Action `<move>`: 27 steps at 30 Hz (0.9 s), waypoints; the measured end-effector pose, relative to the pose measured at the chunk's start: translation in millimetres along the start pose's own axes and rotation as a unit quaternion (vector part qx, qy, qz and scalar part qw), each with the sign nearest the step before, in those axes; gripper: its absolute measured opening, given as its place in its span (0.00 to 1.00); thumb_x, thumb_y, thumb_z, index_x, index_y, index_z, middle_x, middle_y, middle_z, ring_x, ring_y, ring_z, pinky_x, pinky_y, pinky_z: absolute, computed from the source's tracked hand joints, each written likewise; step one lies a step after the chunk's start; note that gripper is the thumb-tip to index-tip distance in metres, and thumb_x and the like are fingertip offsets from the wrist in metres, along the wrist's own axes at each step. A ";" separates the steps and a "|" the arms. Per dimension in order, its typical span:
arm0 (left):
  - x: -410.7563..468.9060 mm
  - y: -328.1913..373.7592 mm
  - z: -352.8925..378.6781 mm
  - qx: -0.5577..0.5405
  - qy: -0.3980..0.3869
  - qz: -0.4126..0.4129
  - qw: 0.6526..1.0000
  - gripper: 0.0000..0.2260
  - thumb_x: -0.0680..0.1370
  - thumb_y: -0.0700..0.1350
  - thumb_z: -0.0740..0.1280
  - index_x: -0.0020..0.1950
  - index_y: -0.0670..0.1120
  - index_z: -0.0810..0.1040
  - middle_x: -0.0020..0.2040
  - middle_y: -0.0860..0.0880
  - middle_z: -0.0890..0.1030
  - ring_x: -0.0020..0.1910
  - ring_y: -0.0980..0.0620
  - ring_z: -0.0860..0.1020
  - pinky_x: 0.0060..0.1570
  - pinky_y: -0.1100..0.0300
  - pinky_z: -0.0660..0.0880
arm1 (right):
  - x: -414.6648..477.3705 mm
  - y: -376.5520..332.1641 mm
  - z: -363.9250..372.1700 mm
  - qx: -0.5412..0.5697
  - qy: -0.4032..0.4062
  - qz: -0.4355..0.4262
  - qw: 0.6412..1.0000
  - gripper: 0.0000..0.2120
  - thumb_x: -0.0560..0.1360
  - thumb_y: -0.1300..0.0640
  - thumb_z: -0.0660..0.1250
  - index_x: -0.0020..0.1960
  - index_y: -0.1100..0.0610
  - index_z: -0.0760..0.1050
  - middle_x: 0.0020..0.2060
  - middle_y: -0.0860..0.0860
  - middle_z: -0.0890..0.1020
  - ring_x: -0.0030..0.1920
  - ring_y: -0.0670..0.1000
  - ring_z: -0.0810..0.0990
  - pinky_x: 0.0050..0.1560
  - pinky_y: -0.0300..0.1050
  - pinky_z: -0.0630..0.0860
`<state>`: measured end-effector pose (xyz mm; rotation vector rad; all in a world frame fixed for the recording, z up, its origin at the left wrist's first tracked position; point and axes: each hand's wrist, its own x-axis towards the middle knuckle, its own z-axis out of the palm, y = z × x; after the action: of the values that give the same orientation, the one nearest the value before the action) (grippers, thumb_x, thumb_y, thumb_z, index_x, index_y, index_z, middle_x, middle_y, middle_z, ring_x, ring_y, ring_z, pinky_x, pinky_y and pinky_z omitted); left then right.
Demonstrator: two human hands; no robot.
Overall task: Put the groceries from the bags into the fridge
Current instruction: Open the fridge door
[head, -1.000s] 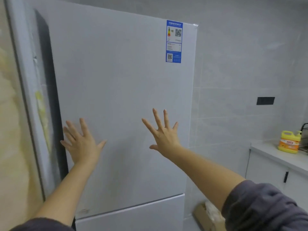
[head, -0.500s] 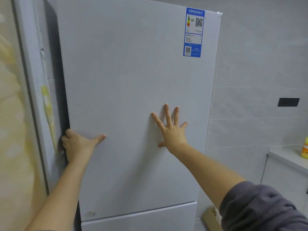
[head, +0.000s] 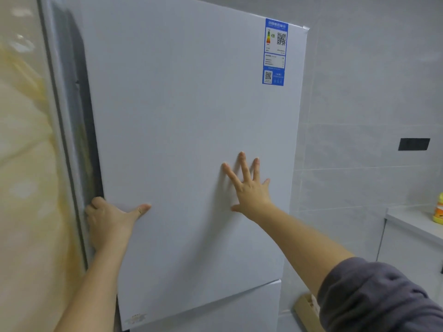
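Note:
A tall white fridge fills the middle of the view, and its upper door (head: 182,130) carries a blue energy label (head: 274,52) near the top right. My left hand (head: 109,222) grips the door's left edge, fingers curled behind it into the dark gap, thumb lying on the front. My right hand (head: 248,186) lies flat on the door's front with straight, spread fingers. A lower door (head: 215,312) sits beneath. No bags or groceries are in view.
A pale yellowish wall (head: 21,188) stands close on the left. Grey tiles with a black socket plate (head: 414,144) lie to the right. A white counter (head: 412,224) holds a yellow bottle (head: 438,212). A cardboard box (head: 308,310) sits on the floor by the fridge.
My left hand went from flat on the door to its left edge and hooked its fingers round it. My right hand stays flat on the door. The view has shifted left.

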<state>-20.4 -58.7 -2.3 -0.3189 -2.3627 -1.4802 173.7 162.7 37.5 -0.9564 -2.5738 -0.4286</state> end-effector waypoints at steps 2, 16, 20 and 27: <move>-12.1 -0.6 -11.9 -0.001 -0.005 0.005 1.000 0.46 0.58 0.58 0.82 0.63 0.36 0.64 0.61 0.33 0.71 0.57 0.32 0.74 0.46 0.40 0.75 | -12.6 -0.6 -7.7 0.042 -0.021 -0.001 0.999 0.58 0.72 0.42 0.72 0.73 0.39 0.23 0.71 0.52 0.21 0.75 0.66 0.31 0.67 0.75 0.60; -152.1 9.6 -100.1 0.018 0.009 0.094 0.995 0.26 0.68 0.51 0.78 0.52 0.37 0.70 0.51 0.36 0.77 0.43 0.38 0.75 0.34 0.54 0.63 | -141.1 -69.5 -118.2 0.438 -0.014 -0.053 0.897 0.44 0.76 0.43 0.67 0.79 0.44 0.39 0.79 0.50 0.40 0.79 0.54 0.40 0.76 0.59 0.52; -194.5 14.6 -114.7 -0.019 -0.001 0.150 0.989 0.21 0.70 0.50 0.77 0.45 0.43 0.66 0.42 0.45 0.73 0.34 0.49 0.69 0.26 0.60 0.58 | -178.2 -75.8 -138.3 0.484 0.002 -0.056 0.873 0.45 0.76 0.43 0.67 0.79 0.46 0.39 0.79 0.49 0.42 0.79 0.52 0.42 0.76 0.56 0.54; -253.2 27.9 -126.2 0.031 -0.046 0.211 0.976 0.19 0.73 0.58 0.71 0.45 0.45 0.69 0.39 0.50 0.75 0.33 0.49 0.74 0.31 0.53 0.75 | -219.7 -65.2 -176.3 0.468 0.054 -0.053 0.880 0.47 0.75 0.38 0.66 0.79 0.48 0.37 0.80 0.51 0.44 0.79 0.53 0.44 0.76 0.57 0.54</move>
<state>242.7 -163.4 -28.0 -0.8308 -2.2207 -1.2102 324.8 -78.3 89.4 -0.4042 -2.2736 0.6838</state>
